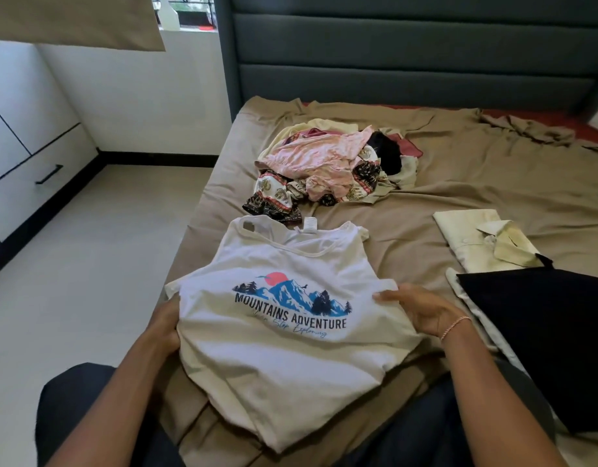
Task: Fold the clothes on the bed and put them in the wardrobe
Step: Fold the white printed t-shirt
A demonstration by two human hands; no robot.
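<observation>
Head view: left hand (164, 323) and right hand (417, 310) grip the white graphic t-shirt (284, 362) by its sides. It's spread on the bed (459, 187).

Fingers of the left hand (165, 326) are tucked out of sight under the edge of the T-shirt (284, 369). The script line (290, 326) below its print is too blurred to read. A black garment (547, 335) covers part of a cream shirt (469, 237) and runs off the right edge.

hands: we count 2, left hand (166, 323), right hand (422, 310)
printed T-shirt (284, 358): 1
folded garments: 2, cream shirt (472, 241), black garment (543, 332)
loose heap (331, 163): 1
</observation>
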